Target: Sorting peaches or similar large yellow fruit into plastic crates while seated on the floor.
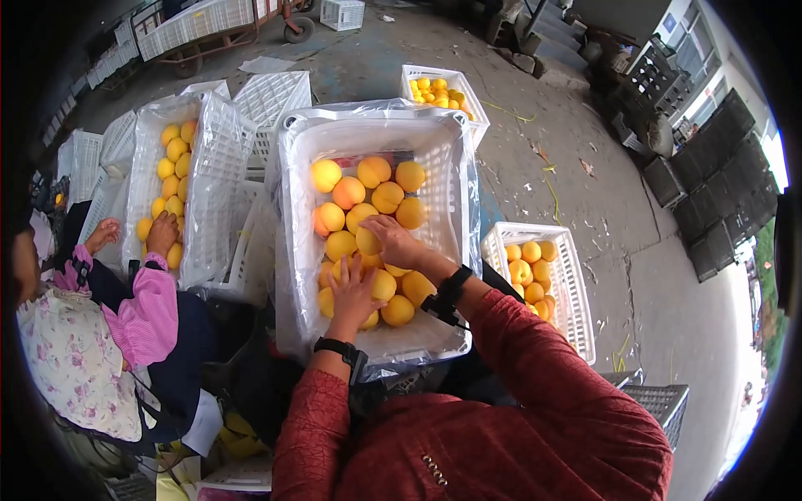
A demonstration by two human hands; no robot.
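Observation:
A white plastic crate (pixel 460 206) lined with clear plastic film stands before me, with yellow peaches (pixel 387 197) bunched over its left and middle part. My right hand (pixel 398 243) has its fingers curled round one yellow peach (pixel 367 242) near the middle of the heap. Lower down, my left hand (pixel 354 294) spreads its fingers over the peaches at the near side. A single peach (pixel 384 285) lies against the right side of that hand. The undersides of both hands are hidden from the camera.
At left, a co-worker's hand (pixel 163 234) touches peaches in another film-lined crate (pixel 216 206). Two crates of peaches stand on the right, one near (pixel 579 294) and one farther off (pixel 479 116). Upturned white crates (pixel 276 94), a cart wheel (pixel 299 30) and stacked dark crates (pixel 720 181) stand beyond.

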